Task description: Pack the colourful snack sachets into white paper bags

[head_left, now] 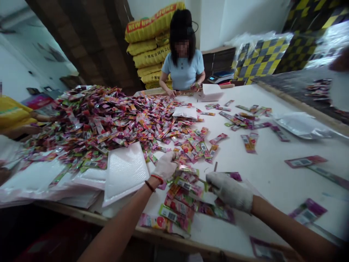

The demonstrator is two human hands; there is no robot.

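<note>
My left hand, in a white glove with red and dark bands at the wrist, reaches over the table. Its fingers are curled together at a loose heap of colourful stick sachets, and what they hold is hidden. My right hand, also gloved, is on the heap's right side. Its fingertips are pinched at the end of a green-edged sachet. More sachets in pink, green, orange and purple lie below and between both hands, some with barcodes facing up. A white bubble mailer lies left of my left hand.
A large mound of sachets covers the table's left side, with stacked mailers before it. A person works across the table; others are at the left and right edges. A silvery bag and scattered sachets lie right.
</note>
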